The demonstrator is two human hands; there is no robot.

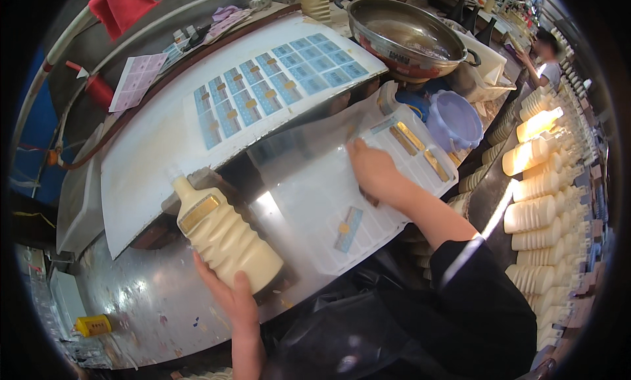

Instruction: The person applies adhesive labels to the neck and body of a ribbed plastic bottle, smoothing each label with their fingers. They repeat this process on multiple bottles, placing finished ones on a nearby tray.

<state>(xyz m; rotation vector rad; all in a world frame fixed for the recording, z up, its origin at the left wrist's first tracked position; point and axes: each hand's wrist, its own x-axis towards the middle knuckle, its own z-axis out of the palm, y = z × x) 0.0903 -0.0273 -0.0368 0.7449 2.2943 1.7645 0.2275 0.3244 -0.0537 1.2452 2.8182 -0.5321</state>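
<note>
My left hand (231,298) is closed around the lower part of a cream ribbed bottle (223,229), which lies tilted with its neck toward the board. A gold label band crosses the bottle's shoulder. My right hand (374,173) has curled fingers over a whitish translucent backing sheet (309,209); what is between its fingertips, if anything, is hidden. On that sheet lie a blue label with a gold spot (348,229) and, beyond the right wrist, gold strip labels (427,163).
A white board (158,143) bears a sheet of blue labels (263,91). Behind my right hand stand a wide two-handled pan of liquid (411,68) and a lilac bucket (455,120). Rows of cream bottles (532,209) fill the right; another person (549,68) is at far right. A yellow container (93,325) lies lower left.
</note>
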